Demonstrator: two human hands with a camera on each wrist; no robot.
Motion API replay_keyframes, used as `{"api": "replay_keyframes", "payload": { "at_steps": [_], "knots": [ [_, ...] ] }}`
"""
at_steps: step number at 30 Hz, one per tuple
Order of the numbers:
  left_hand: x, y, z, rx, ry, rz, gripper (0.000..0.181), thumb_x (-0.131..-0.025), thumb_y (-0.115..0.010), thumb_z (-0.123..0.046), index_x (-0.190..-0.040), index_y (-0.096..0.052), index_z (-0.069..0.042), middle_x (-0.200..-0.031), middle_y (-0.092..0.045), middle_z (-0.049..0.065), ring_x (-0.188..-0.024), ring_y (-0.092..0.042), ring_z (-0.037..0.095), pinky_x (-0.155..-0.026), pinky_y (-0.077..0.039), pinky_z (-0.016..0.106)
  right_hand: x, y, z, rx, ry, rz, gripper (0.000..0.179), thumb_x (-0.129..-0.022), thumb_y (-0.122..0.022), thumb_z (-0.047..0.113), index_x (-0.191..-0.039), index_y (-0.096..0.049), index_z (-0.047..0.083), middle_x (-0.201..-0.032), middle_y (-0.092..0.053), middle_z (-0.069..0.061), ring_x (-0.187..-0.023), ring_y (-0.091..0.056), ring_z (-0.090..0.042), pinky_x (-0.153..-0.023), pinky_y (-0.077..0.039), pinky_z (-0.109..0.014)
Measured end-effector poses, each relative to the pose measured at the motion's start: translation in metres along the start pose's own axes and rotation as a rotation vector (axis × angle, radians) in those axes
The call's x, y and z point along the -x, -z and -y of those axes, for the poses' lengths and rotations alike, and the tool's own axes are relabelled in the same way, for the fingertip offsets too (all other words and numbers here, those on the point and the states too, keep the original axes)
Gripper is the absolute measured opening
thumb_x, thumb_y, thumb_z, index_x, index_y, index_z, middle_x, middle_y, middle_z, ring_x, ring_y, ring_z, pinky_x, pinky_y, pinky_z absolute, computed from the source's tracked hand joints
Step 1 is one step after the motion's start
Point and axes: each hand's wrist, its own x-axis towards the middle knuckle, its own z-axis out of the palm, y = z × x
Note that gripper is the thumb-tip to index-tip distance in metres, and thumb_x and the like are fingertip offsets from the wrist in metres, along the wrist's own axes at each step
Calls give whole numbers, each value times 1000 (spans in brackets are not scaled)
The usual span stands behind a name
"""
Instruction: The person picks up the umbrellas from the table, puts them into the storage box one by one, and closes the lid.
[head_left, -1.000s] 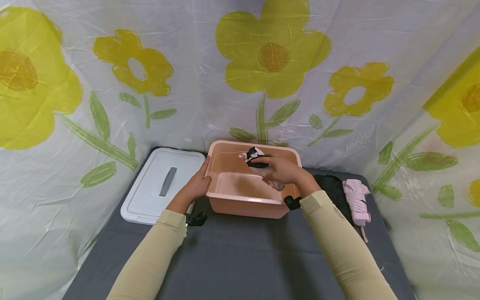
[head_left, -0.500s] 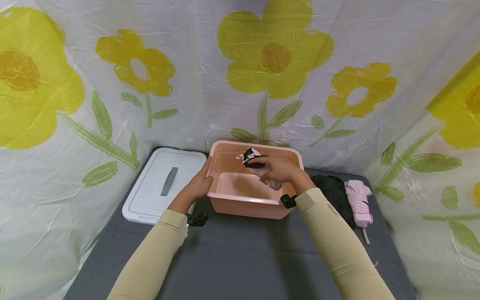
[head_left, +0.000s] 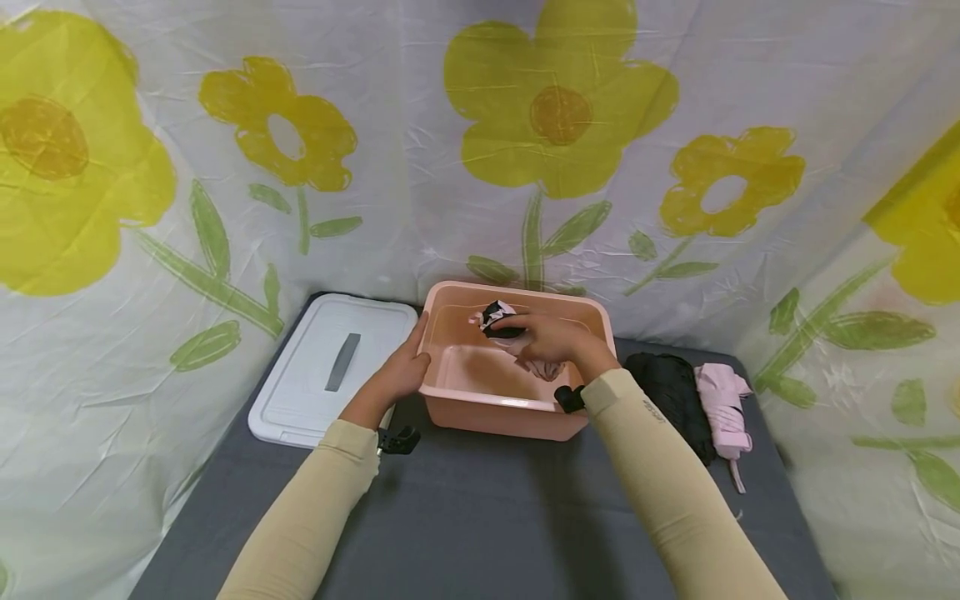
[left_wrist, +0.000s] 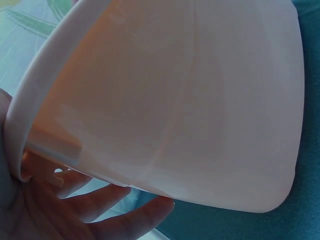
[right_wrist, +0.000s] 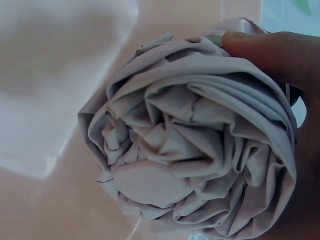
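Note:
A peach plastic bin (head_left: pixel 487 417) stands at the back middle of the table. My left hand (head_left: pixel 397 371) holds its left side; in the left wrist view the fingers (left_wrist: pixel 135 217) lie against the outer wall (left_wrist: pixel 200 110), with part of the hand by the rim. Inside the bin's opening, my right hand (head_left: pixel 558 337) grips a folded pink-and-black umbrella (head_left: pixel 501 321), tilted over the bin floor. The right wrist view shows the bunched end of this umbrella (right_wrist: pixel 190 145) with a round cap, and a digit pressing its side. Much of it is hidden behind the hand in the head view.
A white lid (head_left: pixel 333 367) with a grey handle lies flat left of the bin. To the right lie a black folded bundle (head_left: pixel 667 392) and a folded pink umbrella (head_left: pixel 723 408). A flowered curtain (head_left: pixel 405 208) surrounds the grey table (head_left: pixel 465 517).
My right hand has shifted slightly left within the bin, carrying the umbrella. The left hand keeps its hold on the bin's side. The head view has turned a little.

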Motion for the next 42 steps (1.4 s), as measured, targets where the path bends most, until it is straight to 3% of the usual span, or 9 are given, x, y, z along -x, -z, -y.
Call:
{"api": "replay_keyframes", "payload": {
  "at_steps": [7,14,23,27,31,35,38,42],
  "knots": [
    [-3,-2,2,17,-3,-6,70,-99,-31,-15,-156,5,-35,-164,-10,11,-135,-42,35,-113,-30,53,-7,-2,1,7,31,17,64,-84,-70,8,-142,-51,25,-148,-40,-14,-119,-45,-30,-89,-44,-37],
    [-3,-2,3,4,-25,-14,69,-99,-31,-13,-156,4,-31,-164,-9,12,-141,-35,34,-115,-27,52,-15,-2,2,-41,-27,48,66,-83,-70,9,-141,-50,32,-140,-48,-9,-108,-48,-26,-76,-44,-30],
    [-1,0,-1,-23,-19,-13,69,-99,-30,-14,-157,5,-30,-163,-9,13,-142,-33,34,-116,-25,51,-23,-4,-1,-55,-18,77,66,-84,-68,7,-142,-49,30,-144,-45,-10,-112,-46,-25,-77,-45,-31],
    [-1,-1,-1,-41,-12,-16,69,-99,-30,-14,-157,4,-29,-163,-11,15,-140,-36,36,-115,-28,52,-26,-5,-3,-126,-49,106,66,-84,-66,4,-142,-49,32,-144,-43,-10,-89,-54,-22,-62,-45,-30],
    [-1,-2,-2,-69,-5,-18,69,-99,-30,-14,-157,4,-29,-162,-13,16,-139,-38,37,-114,-30,52,-30,-6,-4,-211,-93,130,69,-84,-64,1,-141,-49,37,-141,-42,-7,-60,-48,-20,-50,-41,-30],
    [0,-2,-4,-74,1,-27,69,-100,-31,-13,-157,4,-29,-162,-15,17,-139,-38,37,-114,-30,52,-37,-9,-5,-168,-92,112,69,-83,-66,4,-141,-49,38,-144,-42,-3,-72,-50,-22,-53,-41,-30],
    [0,-3,-4,-66,10,-30,68,-100,-31,-13,-157,3,-29,-161,-18,18,-135,-44,37,-113,-32,52,-44,-13,-6,-91,-82,100,70,-80,-69,7,-140,-50,38,-147,-42,-2,-93,-50,-22,-64,-42,-29],
    [1,-2,-4,-66,16,-36,68,-100,-31,-14,-157,3,-29,-159,-22,20,-127,-52,37,-109,-36,52,-51,-16,-6,-39,-80,100,72,-77,-71,6,-139,-52,38,-145,-45,-5,-106,-47,-24,-75,-41,-31]
  ]
}}
